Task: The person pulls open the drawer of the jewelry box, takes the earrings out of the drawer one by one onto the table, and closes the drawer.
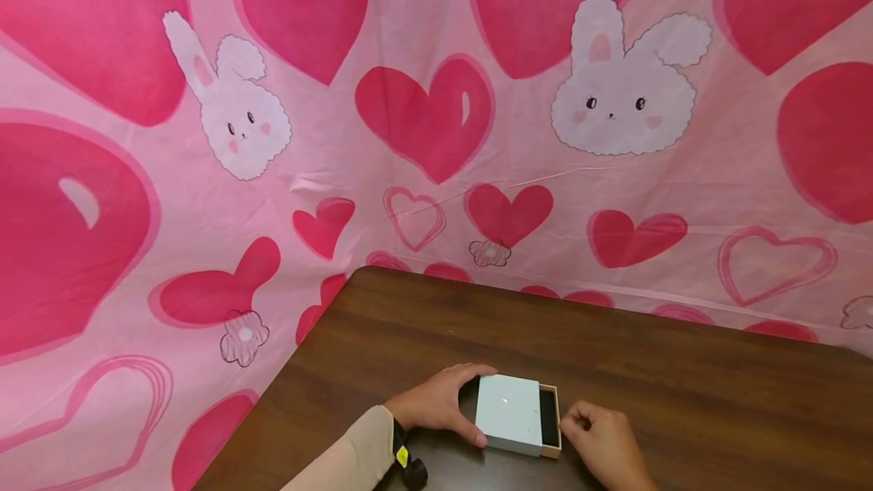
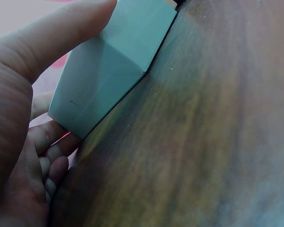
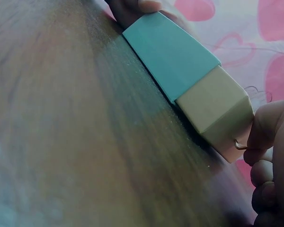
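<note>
A pale blue-green drawer box (image 1: 510, 415) lies flat on the table. Its tan inner drawer (image 3: 213, 101) sticks partly out of the right end, and a black lining shows inside it in the head view. My left hand (image 1: 439, 402) grips the sleeve at the left end, thumb on the near side and fingers on the far side. At the drawer's end face, my right hand (image 1: 605, 434) pinches a small pull tab (image 3: 240, 146) between thumb and forefinger, its other fingers curled.
The dark brown wooden table (image 1: 409, 324) extends behind and to the right of the box. A pink cloth (image 1: 423, 36) printed with hearts and rabbits hangs along its back and left side. A black strap (image 1: 402, 449) circles the left wrist.
</note>
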Available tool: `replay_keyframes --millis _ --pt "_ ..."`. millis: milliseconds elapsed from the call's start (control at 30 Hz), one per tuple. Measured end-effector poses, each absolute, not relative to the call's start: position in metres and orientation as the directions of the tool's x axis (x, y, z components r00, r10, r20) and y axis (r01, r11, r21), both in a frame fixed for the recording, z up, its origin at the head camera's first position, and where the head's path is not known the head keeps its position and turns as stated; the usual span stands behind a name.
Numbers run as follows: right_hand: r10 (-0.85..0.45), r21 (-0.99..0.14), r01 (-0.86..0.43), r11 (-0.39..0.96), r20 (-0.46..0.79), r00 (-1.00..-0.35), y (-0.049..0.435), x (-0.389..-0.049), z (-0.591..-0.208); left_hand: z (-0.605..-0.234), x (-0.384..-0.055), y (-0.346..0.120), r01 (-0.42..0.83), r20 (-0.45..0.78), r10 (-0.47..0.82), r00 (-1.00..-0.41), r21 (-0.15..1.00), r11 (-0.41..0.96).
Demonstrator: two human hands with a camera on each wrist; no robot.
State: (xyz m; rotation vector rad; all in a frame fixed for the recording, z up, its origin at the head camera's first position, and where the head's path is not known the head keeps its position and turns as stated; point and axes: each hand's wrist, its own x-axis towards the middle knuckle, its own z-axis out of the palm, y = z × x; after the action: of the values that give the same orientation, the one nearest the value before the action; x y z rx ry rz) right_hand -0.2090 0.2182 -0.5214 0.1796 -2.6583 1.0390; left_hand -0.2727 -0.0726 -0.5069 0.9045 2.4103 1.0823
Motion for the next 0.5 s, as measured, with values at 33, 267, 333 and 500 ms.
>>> replay_keyframes --millis 33,267,333,500 --pt "-0.011 -0.642 -0.221 0.734 0.313 -0.95 0.2185 -0.209 -0.5215 -0.5068 -0.2728 -0.0725 0.409 -0.05 0.674 -0.737 0.761 0.504" --pt "0.024 -0.643 -0.186 0.743 0.303 -0.953 0.2207 -0.2085 -0.5244 -0.51 -0.2718 -0.0726 0.402 -0.058 0.671 -0.739 0.762 0.508" --pt "0.03 -0.648 -0.179 0.74 0.298 -0.954 0.2213 -0.2079 -0.5245 -0.5106 -0.2716 -0.0728 0.401 -0.058 0.672 -0.739 0.763 0.507" --pt "0.03 -0.651 -0.175 0.739 0.292 -0.956 0.2226 -0.2084 -0.5226 -0.5101 -0.2728 -0.0731 0.408 -0.05 0.672 -0.739 0.761 0.505"
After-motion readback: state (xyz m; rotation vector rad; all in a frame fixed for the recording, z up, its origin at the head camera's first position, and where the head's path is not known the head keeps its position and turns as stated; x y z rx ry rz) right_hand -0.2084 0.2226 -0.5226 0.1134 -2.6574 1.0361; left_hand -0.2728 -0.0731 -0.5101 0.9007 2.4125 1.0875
